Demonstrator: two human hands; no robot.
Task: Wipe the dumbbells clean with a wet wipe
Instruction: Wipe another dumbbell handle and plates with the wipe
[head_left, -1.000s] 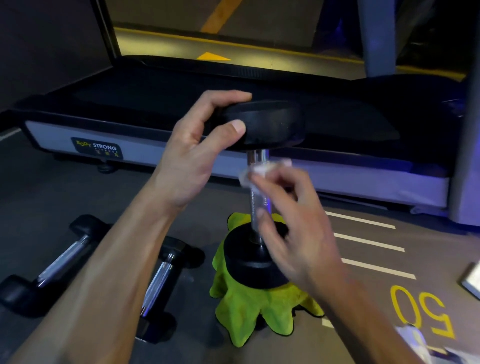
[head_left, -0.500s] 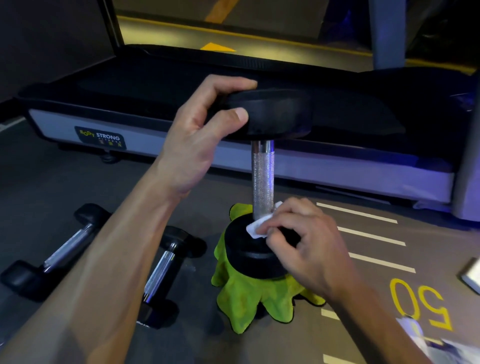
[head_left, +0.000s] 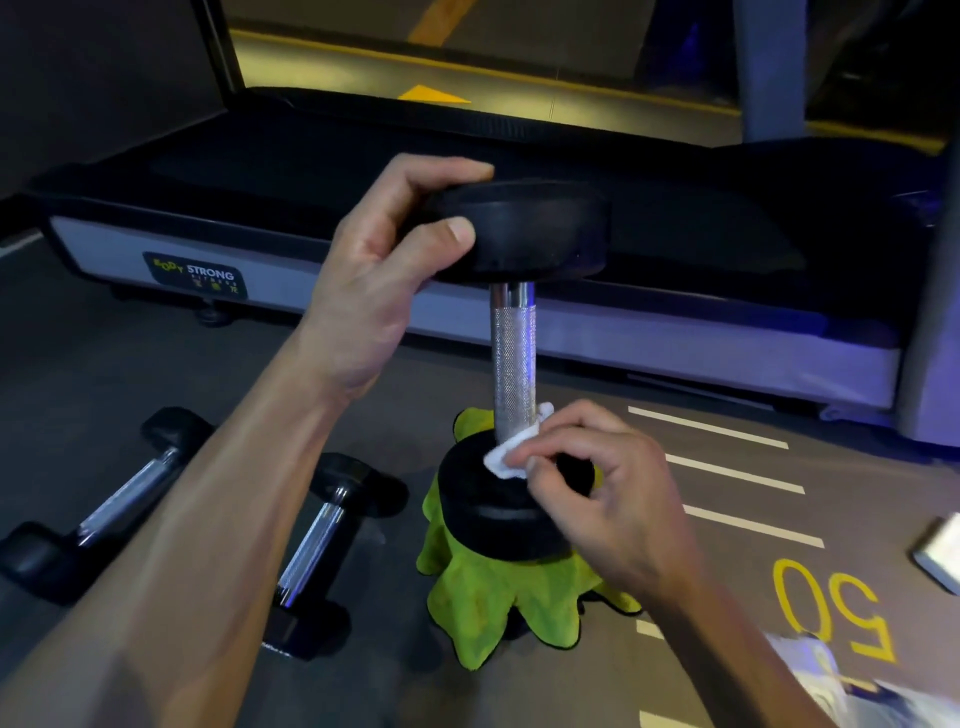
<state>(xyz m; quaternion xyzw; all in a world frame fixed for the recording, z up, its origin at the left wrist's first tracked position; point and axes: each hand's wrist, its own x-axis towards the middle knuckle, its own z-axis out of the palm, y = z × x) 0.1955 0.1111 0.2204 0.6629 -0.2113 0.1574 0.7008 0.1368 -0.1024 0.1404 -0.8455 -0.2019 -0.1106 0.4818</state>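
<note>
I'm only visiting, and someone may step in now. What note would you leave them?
Left hand grips the top head of the upright dumbbell, steadying it on the green cloth.
Right hand pinches the wet wipe at the handle's base, on the lower head.
Done: can't tell how much is already clean.
Left: two dumbbells lying on the floor, untouched now.

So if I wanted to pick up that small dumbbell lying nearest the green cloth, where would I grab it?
Probably the shiny bar in the middle of the small dumbbell, coming down from above. It lies flat on the floor with black heads at both ends, so the thin knurled bar between them is the part fingers can wrap around.
</note>
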